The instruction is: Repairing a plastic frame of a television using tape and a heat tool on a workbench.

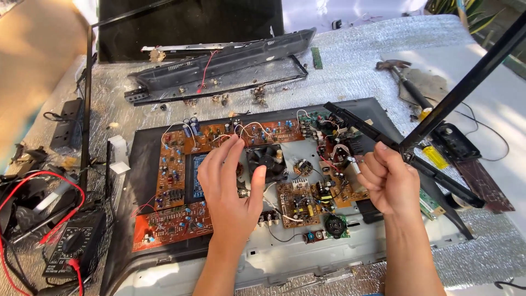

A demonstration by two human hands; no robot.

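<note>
While the left hand [230, 189] hovers with fingers spread apart over the orange circuit boards [181, 181], just above the black fan [267, 160], the right hand [388, 183] is curled closed at three o'clock around a black rod [466, 85]. Multimeter [74, 244] lies at eight o'clock.

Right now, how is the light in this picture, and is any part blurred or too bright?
Head view: strong sunlight overexposes the white sheet at right; dappled shadow covers the foil mat; the circuit boards are sharp and evenly lit; the left hand and right hand show no blur; straight edges bend slightly near the borders.
</note>
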